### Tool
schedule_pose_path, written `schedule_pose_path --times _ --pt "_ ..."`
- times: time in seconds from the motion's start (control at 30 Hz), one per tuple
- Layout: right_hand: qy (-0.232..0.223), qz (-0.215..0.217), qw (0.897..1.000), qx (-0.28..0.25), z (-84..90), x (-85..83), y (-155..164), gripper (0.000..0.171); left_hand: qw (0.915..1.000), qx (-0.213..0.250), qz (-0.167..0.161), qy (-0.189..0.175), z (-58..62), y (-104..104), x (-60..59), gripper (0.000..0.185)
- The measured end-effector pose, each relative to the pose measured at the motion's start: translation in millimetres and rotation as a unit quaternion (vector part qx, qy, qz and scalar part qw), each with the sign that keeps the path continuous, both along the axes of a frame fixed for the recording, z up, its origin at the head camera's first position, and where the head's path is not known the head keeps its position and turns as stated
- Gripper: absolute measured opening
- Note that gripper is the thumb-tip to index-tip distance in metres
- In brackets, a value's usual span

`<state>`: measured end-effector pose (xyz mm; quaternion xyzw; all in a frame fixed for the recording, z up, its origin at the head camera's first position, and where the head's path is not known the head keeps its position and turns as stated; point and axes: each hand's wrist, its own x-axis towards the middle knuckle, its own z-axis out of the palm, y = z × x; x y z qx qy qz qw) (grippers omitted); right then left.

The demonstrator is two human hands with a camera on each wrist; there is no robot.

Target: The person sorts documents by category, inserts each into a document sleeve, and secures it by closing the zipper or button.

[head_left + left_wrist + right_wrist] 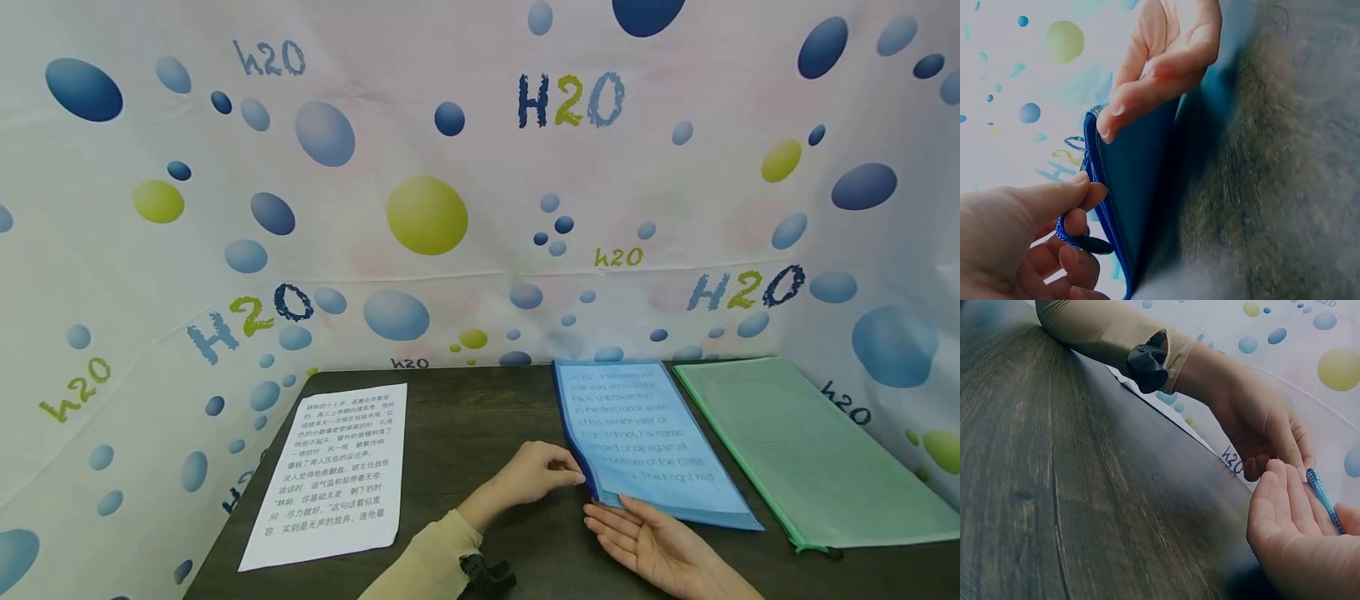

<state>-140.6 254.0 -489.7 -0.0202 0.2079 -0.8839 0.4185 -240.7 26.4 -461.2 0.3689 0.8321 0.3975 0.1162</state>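
Observation:
A blue zip pouch (pixel 637 433) lies on the dark table with a sheet of printed English text showing through it. Its dark blue zip edge runs along the left side. At the near end of that edge, my left hand (pixel 536 473) pinches the zip with thumb and forefinger. A blue cord loop with a dark tab (pixel 1090 244) hangs by the curled fingers in the left wrist view. My right hand (pixel 648 537) holds the near left corner, thumb on top and fingers underneath. Only a thin blue corner (pixel 1324 499) shows between them in the right wrist view.
A printed sheet of Chinese text (pixel 330 475) lies at the left of the table (pixel 465 417). On the right is a green mesh zip pouch (pixel 817 450). A patterned curtain (pixel 480 150) stands behind the table. A black device (pixel 487 575) is worn on the left wrist.

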Motion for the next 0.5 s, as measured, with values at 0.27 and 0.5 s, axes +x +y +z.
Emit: schedule_pose_path --times 0.27,0.5 --pt "-0.007 -0.002 1.000 0.003 0.7 0.9 0 0.052 0.9985 0.001 0.055 -0.001 -3.6 6 -7.8 0.015" --pt "-0.005 -0.008 1.000 0.004 2.0 -0.2 0 0.052 0.9967 0.005 0.081 0.001 0.2 10 -13.2 0.016"
